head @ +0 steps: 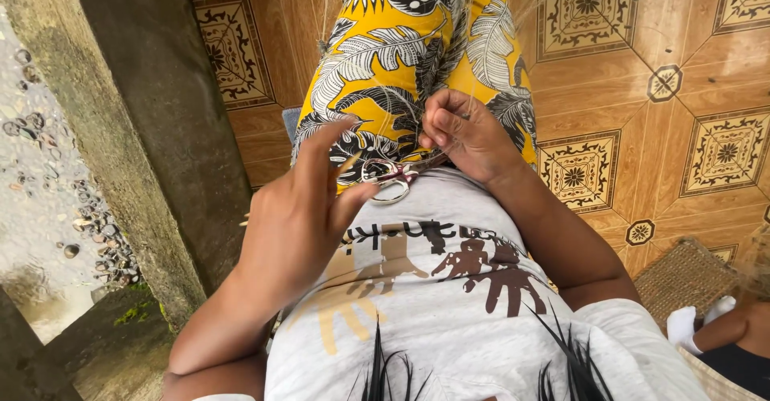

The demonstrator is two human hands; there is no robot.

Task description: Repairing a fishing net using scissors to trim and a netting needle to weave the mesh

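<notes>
Now my left hand (301, 208) pinches a thin strand, fingers half open | right hand (465, 132) curled shut on fine threads (385, 100) | small scissors (389, 178) rest on my lap between both hands

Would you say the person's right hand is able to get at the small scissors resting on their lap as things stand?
Probably yes: the scissors lie uncovered on the lap just beside the right hand, though its fingers are pinching thin fibres.
</notes>
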